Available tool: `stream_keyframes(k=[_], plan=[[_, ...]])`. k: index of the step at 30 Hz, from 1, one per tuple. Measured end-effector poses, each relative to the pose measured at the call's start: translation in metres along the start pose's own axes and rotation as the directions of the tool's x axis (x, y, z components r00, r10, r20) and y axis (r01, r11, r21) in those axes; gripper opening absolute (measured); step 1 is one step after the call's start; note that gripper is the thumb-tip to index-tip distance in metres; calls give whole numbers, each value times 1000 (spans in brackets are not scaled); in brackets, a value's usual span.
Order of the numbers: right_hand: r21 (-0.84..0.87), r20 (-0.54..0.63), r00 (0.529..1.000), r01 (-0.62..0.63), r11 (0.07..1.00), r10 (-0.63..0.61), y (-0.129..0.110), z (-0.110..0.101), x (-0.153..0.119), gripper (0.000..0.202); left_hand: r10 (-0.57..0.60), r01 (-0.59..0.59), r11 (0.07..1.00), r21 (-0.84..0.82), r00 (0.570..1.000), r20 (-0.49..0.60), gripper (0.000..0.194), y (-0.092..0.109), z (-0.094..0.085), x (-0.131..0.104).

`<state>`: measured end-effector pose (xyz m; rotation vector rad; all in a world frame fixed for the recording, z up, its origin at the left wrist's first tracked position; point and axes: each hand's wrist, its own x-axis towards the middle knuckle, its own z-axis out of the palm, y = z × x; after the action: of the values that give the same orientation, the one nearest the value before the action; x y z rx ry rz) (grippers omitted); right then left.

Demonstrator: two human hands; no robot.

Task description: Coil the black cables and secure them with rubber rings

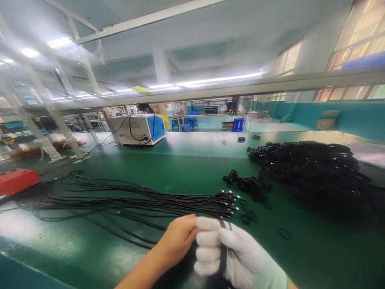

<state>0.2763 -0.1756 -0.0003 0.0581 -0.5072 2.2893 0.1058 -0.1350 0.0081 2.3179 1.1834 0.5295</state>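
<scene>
So the biggest thing here is the green worktable (192, 164), running right across the view. On its right side there's a huge heap of black bands (319, 172). Black cables (135, 198) lie stretched out over the left and middle, metal-tipped ends pointing right. Toward the back left sits a white-and-blue metal box (140, 129), and a red box (18, 180) is at the left edge. A small pile of black rings (251, 185) lies between the cable ends and the heap, with a few loose rings just below it.

Right hand (234, 253) has a white glove on, fingers curled shut around a looped black cable (223, 255). Left hand (180, 235) is bare, fingers bent in and touching the glove's fingertips; can't tell if it's pinching anything.
</scene>
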Motion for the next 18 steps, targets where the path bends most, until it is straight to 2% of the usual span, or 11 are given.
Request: stream_keyframes(k=[2, 4, 7, 9, 11, 13, 15, 18], plan=[[-73, -87, 984, 149, 986, -155, -8, 0, 1, 28, -54, 68, 963, 260, 997, -62, 24, -2, 8, -13], [-167, -177, 954, 213, 963, -241, -15, -1, 1, 27, -48, 84, 905, 416, 994, -97, 23, 2, 15, -25], [-314, -284, 904, 227, 922, -319, -16, -3, 2, 33, 114, -52, 865, 499, 989, -94, 21, 19, 25, -36], [-390, -346, 886, 162, 906, -308, -10, -6, 1, 37, 251, -158, 841, 517, 961, -114, 19, 29, 25, -37], [-426, -360, 907, 49, 904, -219, -3, -9, -3, 36, 346, -229, 823, 519, 928, -138, 17, 36, 16, -35], [-411, -287, 956, -71, 909, -56, 4, -11, -7, 31, 371, -270, 836, 478, 919, -129, 15, 38, 0, -31], [-343, -165, 978, -176, 923, 125, 9, -13, -9, 27, 329, -279, 890, 361, 940, -85, 11, 37, -18, -27], [-166, -54, 951, -310, 936, 305, 16, -12, -7, 33, 184, -184, 983, -17, 983, 13, 2, 28, -30, -21]])
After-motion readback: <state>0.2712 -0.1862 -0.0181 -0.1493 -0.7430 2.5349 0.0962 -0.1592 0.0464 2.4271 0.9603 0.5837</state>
